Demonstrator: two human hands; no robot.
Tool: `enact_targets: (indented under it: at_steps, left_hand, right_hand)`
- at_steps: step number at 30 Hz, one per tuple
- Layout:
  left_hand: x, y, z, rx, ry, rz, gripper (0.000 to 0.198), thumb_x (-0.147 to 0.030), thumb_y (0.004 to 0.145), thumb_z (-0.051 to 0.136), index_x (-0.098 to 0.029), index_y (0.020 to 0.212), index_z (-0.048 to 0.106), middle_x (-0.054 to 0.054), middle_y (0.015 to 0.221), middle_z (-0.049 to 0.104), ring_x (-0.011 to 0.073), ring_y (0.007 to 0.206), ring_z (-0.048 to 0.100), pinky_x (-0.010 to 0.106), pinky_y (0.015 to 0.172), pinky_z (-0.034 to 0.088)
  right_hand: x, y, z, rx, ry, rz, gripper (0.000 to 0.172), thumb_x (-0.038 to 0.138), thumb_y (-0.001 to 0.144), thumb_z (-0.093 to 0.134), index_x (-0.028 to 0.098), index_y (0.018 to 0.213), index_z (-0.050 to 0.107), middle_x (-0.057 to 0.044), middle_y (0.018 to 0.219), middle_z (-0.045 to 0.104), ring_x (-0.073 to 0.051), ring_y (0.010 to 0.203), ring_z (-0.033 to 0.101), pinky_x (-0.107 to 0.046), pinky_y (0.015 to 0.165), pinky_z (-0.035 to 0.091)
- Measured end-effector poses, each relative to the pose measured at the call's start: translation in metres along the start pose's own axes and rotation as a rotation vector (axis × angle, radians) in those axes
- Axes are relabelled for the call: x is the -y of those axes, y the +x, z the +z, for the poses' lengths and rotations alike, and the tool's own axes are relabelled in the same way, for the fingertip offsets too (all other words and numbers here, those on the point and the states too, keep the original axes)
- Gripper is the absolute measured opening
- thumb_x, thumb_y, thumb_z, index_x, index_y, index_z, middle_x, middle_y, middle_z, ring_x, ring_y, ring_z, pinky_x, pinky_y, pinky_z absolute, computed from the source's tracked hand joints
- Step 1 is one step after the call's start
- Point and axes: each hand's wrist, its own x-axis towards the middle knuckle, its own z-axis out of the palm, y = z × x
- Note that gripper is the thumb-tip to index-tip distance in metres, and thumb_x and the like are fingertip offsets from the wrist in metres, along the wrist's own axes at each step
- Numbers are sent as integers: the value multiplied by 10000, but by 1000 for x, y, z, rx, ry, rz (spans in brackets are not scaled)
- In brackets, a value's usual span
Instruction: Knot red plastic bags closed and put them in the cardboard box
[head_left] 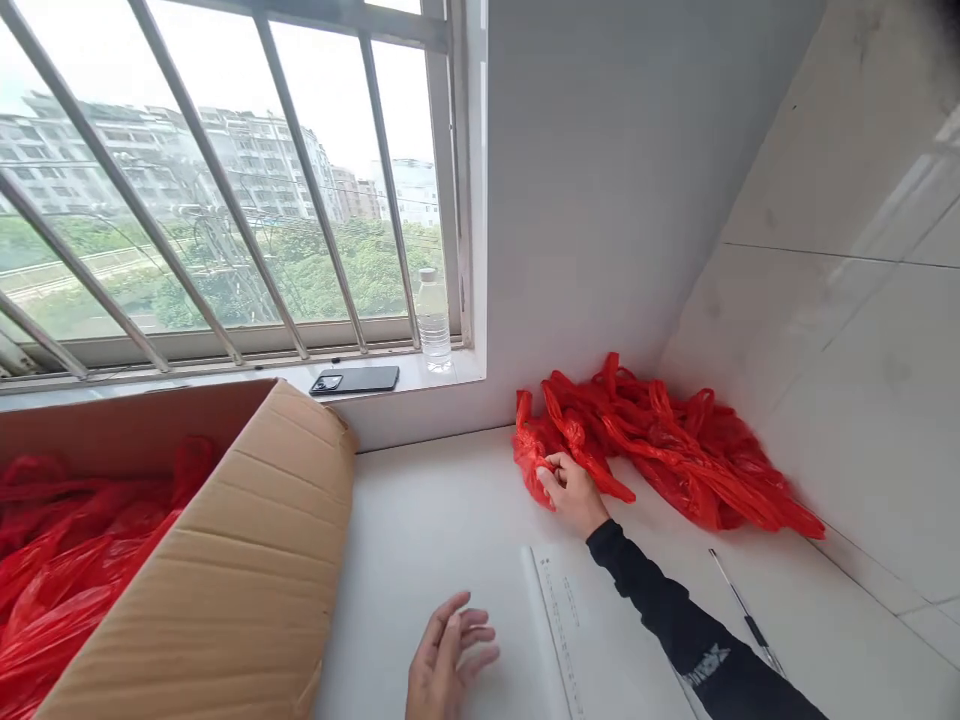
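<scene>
A pile of red plastic bags [675, 450] lies on the white table [442, 520] in the far right corner against the walls. My right hand [570, 490], in a black sleeve, reaches out to the pile's left end and pinches a red bag there. Low in the middle of the view, my left hand [448, 660] hovers over the table with fingers loosely apart and nothing in it. A white sheet of paper [592, 640] with printed lines lies under my right forearm.
A large cardboard box [232, 560] holding more red bags [67, 560] stands at the left. A pen [742, 615] lies right of the paper. On the windowsill sit a dark phone [354, 380] and a clear water bottle [433, 320]. Barred window behind.
</scene>
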Motion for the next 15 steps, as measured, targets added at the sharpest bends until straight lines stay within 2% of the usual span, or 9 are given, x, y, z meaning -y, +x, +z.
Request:
enact_targets:
  at_steps: [2,4,6,8,9,11,13,15]
  left_hand:
    - [-6,4,16,118,-120,-174,506,-498,762,722,-143,1120,679,149,1041,726,285,927,689,425,812,576]
    - [-8,6,29,208,-253,-260,510,-507,819,658,-137,1171,658,168,1116,706,297,992,678,440,861,551]
    - [-6,4,35,200,-325,-212,477,-484,840,646,-147,1178,656,151,1120,706,284,991,677,407,849,543]
    - [-3,-2,33,111,-324,-117,412,-431,812,698,-155,1117,686,114,1080,720,257,951,681,359,832,538]
    - [-1,-6,30,65,-319,-91,364,-404,786,730,-158,1053,708,91,1030,732,240,906,685,344,827,536]
    - [2,-17,22,37,-332,-132,248,-364,736,773,-149,853,729,49,835,735,204,745,674,350,819,539]
    - [5,-29,15,86,-369,-239,210,-338,703,789,-147,691,702,24,657,689,176,598,626,380,806,546]
    - [8,-40,11,153,-378,-325,183,-320,701,781,-148,707,719,34,638,689,196,602,634,402,818,546]
  right_hand:
    - [18,-39,5,99,104,-27,312,491,939,438,193,947,528,19,650,547,-147,550,518,-285,566,456]
    - [29,-81,9,243,291,-6,310,503,942,461,200,938,527,16,668,549,-144,593,530,-278,592,472]
    - [30,-119,9,427,414,76,316,510,930,505,197,941,545,18,649,567,-133,572,516,-268,573,451]
    - [22,-144,6,513,453,183,362,544,930,489,190,970,556,28,594,563,-114,491,466,-255,505,394]
    - [16,-152,4,494,450,230,387,560,933,470,189,996,558,39,574,541,-106,463,435,-249,480,364]
    - [4,-160,0,375,420,286,416,578,931,454,195,1054,561,44,607,506,-108,490,424,-244,477,350]
    - [-3,-162,-3,294,375,292,424,576,914,491,208,1109,568,9,743,538,-138,635,493,-248,536,405]
    - [-3,-162,-4,334,359,269,438,564,881,556,216,1146,577,-31,895,585,-175,800,541,-271,637,463]
